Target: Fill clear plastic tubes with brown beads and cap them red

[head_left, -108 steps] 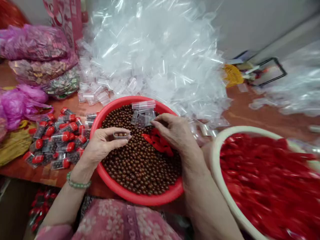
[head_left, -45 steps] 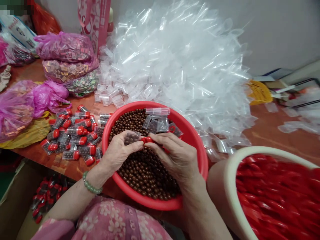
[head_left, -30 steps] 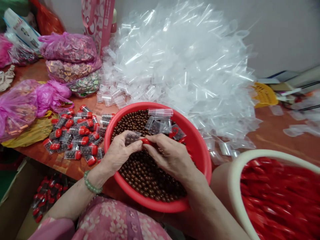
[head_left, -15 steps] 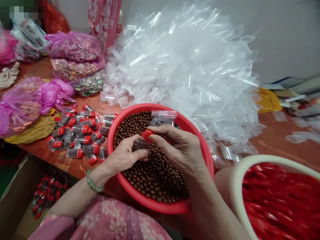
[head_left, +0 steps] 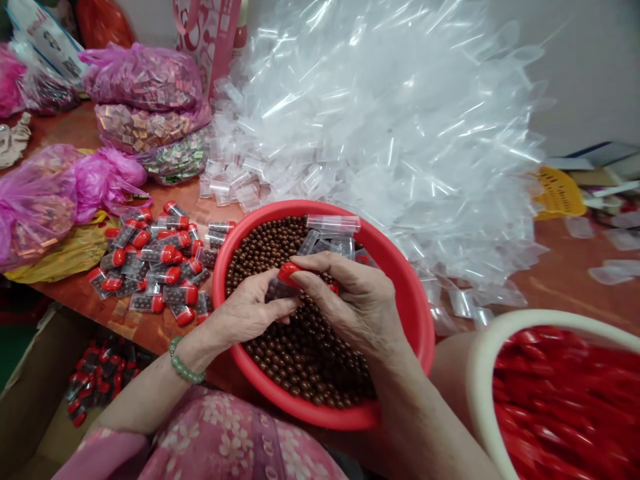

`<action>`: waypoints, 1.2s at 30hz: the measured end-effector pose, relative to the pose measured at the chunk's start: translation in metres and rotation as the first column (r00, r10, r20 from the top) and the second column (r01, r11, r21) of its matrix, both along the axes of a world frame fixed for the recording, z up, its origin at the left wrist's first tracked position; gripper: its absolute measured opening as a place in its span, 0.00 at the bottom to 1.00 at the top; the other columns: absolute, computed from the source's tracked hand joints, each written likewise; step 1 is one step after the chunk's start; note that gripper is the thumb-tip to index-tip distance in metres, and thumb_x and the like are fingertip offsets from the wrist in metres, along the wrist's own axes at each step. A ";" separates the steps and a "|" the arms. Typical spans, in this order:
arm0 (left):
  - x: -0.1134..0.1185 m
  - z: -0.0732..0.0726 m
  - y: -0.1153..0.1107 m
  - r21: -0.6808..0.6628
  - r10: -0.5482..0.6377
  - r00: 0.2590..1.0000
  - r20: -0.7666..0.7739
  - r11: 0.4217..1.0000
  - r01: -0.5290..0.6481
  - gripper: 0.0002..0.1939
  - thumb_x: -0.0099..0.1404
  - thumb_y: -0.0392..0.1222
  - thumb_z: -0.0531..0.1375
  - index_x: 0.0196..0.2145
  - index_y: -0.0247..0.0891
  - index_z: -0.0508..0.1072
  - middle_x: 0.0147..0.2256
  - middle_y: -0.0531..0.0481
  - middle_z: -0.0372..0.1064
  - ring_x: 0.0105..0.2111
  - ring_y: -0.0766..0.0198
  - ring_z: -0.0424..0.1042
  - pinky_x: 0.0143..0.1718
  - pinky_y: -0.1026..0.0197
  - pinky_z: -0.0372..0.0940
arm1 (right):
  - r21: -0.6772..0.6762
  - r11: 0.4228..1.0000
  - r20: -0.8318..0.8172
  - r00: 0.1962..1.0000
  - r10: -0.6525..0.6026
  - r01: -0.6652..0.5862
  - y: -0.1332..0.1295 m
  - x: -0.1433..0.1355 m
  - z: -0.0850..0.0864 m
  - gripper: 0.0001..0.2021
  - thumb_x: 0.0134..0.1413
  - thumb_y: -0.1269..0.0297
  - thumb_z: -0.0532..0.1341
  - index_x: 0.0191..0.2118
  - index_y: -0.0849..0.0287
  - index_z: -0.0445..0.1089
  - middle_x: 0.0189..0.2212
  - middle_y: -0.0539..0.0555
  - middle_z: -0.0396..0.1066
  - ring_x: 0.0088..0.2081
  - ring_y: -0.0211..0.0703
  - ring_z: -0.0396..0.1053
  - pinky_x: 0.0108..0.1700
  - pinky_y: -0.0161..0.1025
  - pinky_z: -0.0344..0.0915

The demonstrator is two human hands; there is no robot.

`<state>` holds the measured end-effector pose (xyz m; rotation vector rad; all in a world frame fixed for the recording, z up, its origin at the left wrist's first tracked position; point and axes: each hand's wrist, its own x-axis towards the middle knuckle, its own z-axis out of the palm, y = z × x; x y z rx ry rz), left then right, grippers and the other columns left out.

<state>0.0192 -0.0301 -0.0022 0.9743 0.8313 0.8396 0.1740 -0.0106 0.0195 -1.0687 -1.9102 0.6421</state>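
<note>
My left hand [head_left: 253,308], with a green bead bracelet at its wrist, is closed around a clear tube [head_left: 281,289] filled with dark balls. Between the thumb and fingers of my right hand [head_left: 353,293] is a red cap [head_left: 289,273], which sits at the tube's open end. Both hands are over a red basin [head_left: 423,320] of shiny brown balls [head_left: 300,367]. Several clear empty tubes [head_left: 333,225] lie on the balls at the basin's back. Left of the basin, filled tubes with red caps [head_left: 160,253] are heaped on the table [head_left: 570,273].
A huge pile of clear tubes [head_left: 380,133] rises behind the basin. A cream tub [head_left: 480,353] of red caps stands at right. Pink bags [head_left: 150,77] fill the left back. A cardboard box [head_left: 30,373] with capped tubes is lower left; a yellow basket [head_left: 560,193] is far right.
The red cap in my right hand has come down and left onto the tube's end, and the tube has tilted slightly. The view has shifted a little.
</note>
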 end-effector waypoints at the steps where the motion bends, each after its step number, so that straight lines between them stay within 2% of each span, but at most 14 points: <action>1: 0.000 -0.001 0.000 -0.001 -0.007 1.000 0.007 1.000 0.007 0.09 0.58 0.42 0.62 0.32 0.35 0.66 0.25 0.55 0.61 0.26 0.71 0.59 0.30 0.65 0.57 | -0.005 1.000 -0.002 1.000 -0.008 0.008 -0.001 -0.001 0.000 0.04 0.56 0.66 0.62 0.37 0.55 0.75 0.29 0.51 0.78 0.30 0.40 0.75 0.33 0.37 0.72; 7: -0.001 0.000 0.000 -0.052 -0.030 0.997 0.065 0.998 0.033 0.16 0.55 0.49 0.66 0.30 0.34 0.67 0.25 0.55 0.61 0.25 0.71 0.59 0.29 0.65 0.57 | 0.033 0.995 0.002 0.996 -0.090 0.090 -0.006 -0.008 -0.004 0.03 0.57 0.68 0.62 0.37 0.55 0.72 0.30 0.50 0.77 0.31 0.39 0.74 0.34 0.35 0.71; 15: 0.000 0.001 0.000 0.029 -0.034 0.998 0.055 0.999 0.032 0.17 0.56 0.50 0.66 0.27 0.35 0.64 0.24 0.57 0.59 0.24 0.72 0.58 0.27 0.66 0.56 | 0.092 0.992 0.007 0.996 -0.086 0.085 -0.008 -0.010 -0.013 0.02 0.58 0.69 0.61 0.37 0.56 0.70 0.29 0.49 0.74 0.30 0.37 0.73 0.34 0.34 0.70; 19: -0.002 -0.001 -0.001 -0.059 -0.023 0.993 0.114 0.998 0.029 0.18 0.56 0.51 0.66 0.30 0.34 0.66 0.25 0.56 0.60 0.25 0.72 0.60 0.28 0.65 0.56 | 0.165 0.986 0.105 0.994 -0.008 -0.010 -0.006 -0.004 -0.014 0.07 0.58 0.65 0.61 0.43 0.56 0.67 0.32 0.52 0.74 0.32 0.40 0.73 0.35 0.37 0.71; 22: -0.004 -0.002 -0.002 -0.134 0.019 0.987 0.161 0.991 0.002 0.17 0.55 0.50 0.67 0.32 0.34 0.68 0.26 0.56 0.62 0.26 0.72 0.60 0.30 0.65 0.56 | 0.235 0.963 0.277 0.959 0.062 -0.130 -0.004 -0.002 -0.014 0.22 0.54 0.56 0.64 0.51 0.59 0.62 0.38 0.59 0.72 0.37 0.48 0.73 0.37 0.44 0.72; 24: -0.004 -0.003 -0.001 -0.165 0.028 0.979 0.203 0.986 0.005 0.18 0.54 0.50 0.68 0.31 0.33 0.69 0.26 0.55 0.63 0.27 0.71 0.61 0.32 0.65 0.57 | 0.274 0.946 0.380 0.923 0.057 -0.172 -0.004 -0.003 -0.015 0.29 0.53 0.54 0.64 0.55 0.63 0.58 0.42 0.64 0.71 0.41 0.53 0.72 0.40 0.48 0.72; 29: -0.003 -0.003 0.002 -0.197 0.063 0.951 0.303 0.980 -0.002 0.19 0.50 0.49 0.71 0.30 0.32 0.71 0.28 0.54 0.66 0.29 0.71 0.63 0.36 0.65 0.59 | 0.373 0.908 0.484 0.875 -0.013 -0.192 -0.004 -0.008 -0.020 0.28 0.53 0.61 0.59 0.57 0.70 0.55 0.43 0.68 0.69 0.42 0.55 0.69 0.43 0.51 0.70; 36: -0.004 -0.003 0.002 -0.202 0.036 0.943 0.330 0.979 0.033 0.18 0.51 0.49 0.71 0.27 0.32 0.71 0.25 0.54 0.65 0.27 0.72 0.63 0.34 0.66 0.59 | 0.438 0.871 0.513 0.857 -0.039 -0.223 -0.001 -0.008 -0.017 0.25 0.53 0.59 0.57 0.54 0.70 0.57 0.38 0.66 0.70 0.39 0.53 0.69 0.38 0.47 0.70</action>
